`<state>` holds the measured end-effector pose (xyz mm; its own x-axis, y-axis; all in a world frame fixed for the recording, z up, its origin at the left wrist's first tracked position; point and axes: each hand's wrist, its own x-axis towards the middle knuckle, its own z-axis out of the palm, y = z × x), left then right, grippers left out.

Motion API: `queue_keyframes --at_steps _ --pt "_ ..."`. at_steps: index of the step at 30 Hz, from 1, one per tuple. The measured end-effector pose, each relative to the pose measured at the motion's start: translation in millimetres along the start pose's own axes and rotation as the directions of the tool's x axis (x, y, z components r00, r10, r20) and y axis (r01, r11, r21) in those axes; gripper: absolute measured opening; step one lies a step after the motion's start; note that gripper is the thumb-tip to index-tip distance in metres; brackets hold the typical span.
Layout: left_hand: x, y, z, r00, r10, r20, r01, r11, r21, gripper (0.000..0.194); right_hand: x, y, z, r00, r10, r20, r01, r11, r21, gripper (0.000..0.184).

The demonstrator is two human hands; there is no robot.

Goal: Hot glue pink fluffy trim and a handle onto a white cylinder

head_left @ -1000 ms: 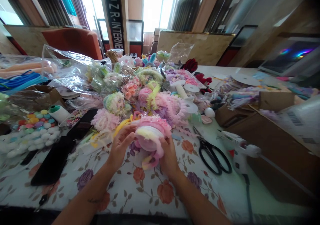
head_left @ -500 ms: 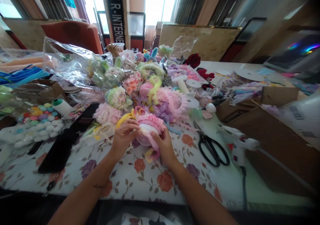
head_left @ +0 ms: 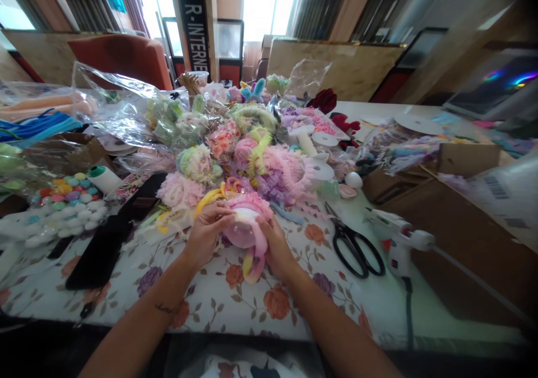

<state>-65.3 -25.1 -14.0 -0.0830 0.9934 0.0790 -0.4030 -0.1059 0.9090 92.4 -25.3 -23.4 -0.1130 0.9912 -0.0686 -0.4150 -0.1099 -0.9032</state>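
Note:
Between my hands, just above the flowered tablecloth (head_left: 227, 316), is a clear round container (head_left: 239, 234) with pink frilly trim (head_left: 247, 200) along its far side. My left hand (head_left: 209, 226) pinches its left edge, thumb and fingertips at the rim. On the other side, my right hand (head_left: 273, 240) grips the container, thumb pressed on a fuzzy pink strip (head_left: 260, 243) lying along the rim. The strip's free end hangs down and curls into a yellow tip. My right fingertips are partly hidden behind the container.
Black-handled scissors (head_left: 355, 249) and a white glue gun (head_left: 399, 249) lie at right, beside a cardboard box (head_left: 466, 254). A black phone (head_left: 94, 254) rests at left near bagged pompoms (head_left: 71, 210). Fluffy yarn and trims (head_left: 277, 170) are heaped behind my hands.
The container has tilted, so more of its clear side faces me. The pink strip's hanging end is a little lower. Both hands keep their hold.

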Motion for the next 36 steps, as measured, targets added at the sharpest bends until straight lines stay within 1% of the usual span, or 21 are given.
queue_keyframes --at_steps 2,4,6,8,10,12,14,16,18,20,23,25,28,30,33,36 --pt "0.4 0.1 0.0 1.000 -0.004 0.006 0.004 1.000 -0.013 0.012 -0.3 -2.0 1.2 1.000 0.021 0.009 -0.021 1.000 0.020 0.043" --pt "0.9 -0.2 -0.5 1.000 -0.009 0.009 0.009 0.999 -0.035 0.012 0.1 -3.5 1.5 0.996 0.090 0.027 -0.091 0.995 0.049 0.044" --pt "1.3 -1.3 -1.2 1.000 -0.027 -0.016 0.026 0.998 -0.055 0.013 1.2 -3.8 0.4 0.986 0.165 0.031 -0.168 0.981 0.097 0.047" --pt "1.2 -2.7 -1.8 0.997 -0.044 -0.061 0.040 0.997 -0.064 0.016 2.6 -3.6 -1.4 0.984 0.180 0.021 -0.181 0.973 0.145 0.048" --pt "0.7 -4.4 -2.5 0.995 -0.032 -0.097 0.028 0.999 -0.041 0.017 3.4 -3.9 -2.7 0.990 0.141 0.018 -0.142 0.976 0.167 0.046" --pt "-0.1 -6.2 -3.1 0.995 0.008 -0.100 -0.008 1.000 -0.002 0.020 3.3 -5.6 -2.6 0.995 0.095 0.033 -0.099 0.981 0.169 0.046" --pt "-1.2 -7.7 -3.1 0.997 0.046 -0.053 -0.045 0.999 0.028 0.026 2.4 -8.1 -1.4 0.997 0.063 0.043 -0.070 0.982 0.177 0.047" --pt "-2.9 -8.3 -1.8 0.998 0.054 0.038 -0.056 0.997 0.044 0.039 1.2 -10.0 0.2 0.999 0.026 0.035 -0.033 0.981 0.191 0.048" --pt "-5.1 -7.3 0.7 0.992 0.017 0.124 -0.023 0.999 0.049 0.056 0.0 -10.4 1.5 1.000 -0.018 0.026 0.012 0.982 0.189 0.052" --pt "-7.2 -5.0 3.5 0.985 -0.039 0.166 0.031 0.998 0.049 0.072 -1.0 -9.3 2.4 0.997 -0.069 0.025 0.064 0.985 0.163 0.056" --pt "-8.8 -1.6 4.6 0.981 -0.090 0.172 0.079 0.994 0.069 0.088 -2.0 -6.6 3.6 0.991 -0.127 0.039 0.121 0.984 0.132 0.057" --pt "-8.7 -0.6 3.0 0.983 -0.087 0.159 0.068 0.991 0.119 0.093 -2.2 -5.6 4.7 0.986 -0.161 0.041 0.155 0.980 0.125 0.058" --pt "-8.3 -0.7 0.6 0.990 0.002 0.144 -0.034 0.975 0.220 0.094 -2.3 -5.5 6.3 0.977 -0.213 0.026 0.209 0.972 0.109 0.058" --pt "-8.3 -1.1 0.6 0.988 0.043 0.148 -0.078 0.968 0.240 0.092 -2.4 -5.8 6.7 0.974 -0.227 0.005 0.225 0.969 0.097 0.057" --pt "-8.0 -2.3 2.0 0.990 0.036 0.134 -0.065 0.974 0.217 0.083 -2.6 -5.2 5.5 0.975 -0.221 -0.030 0.222 0.970 0.093 0.057" --pt "-5.7 -5.4 1.0 0.994 0.037 0.101 -0.053 0.985 0.164 0.065 -2.4 -3.5 3.0 0.974 -0.220 -0.055 0.224 0.970 0.091 0.054"
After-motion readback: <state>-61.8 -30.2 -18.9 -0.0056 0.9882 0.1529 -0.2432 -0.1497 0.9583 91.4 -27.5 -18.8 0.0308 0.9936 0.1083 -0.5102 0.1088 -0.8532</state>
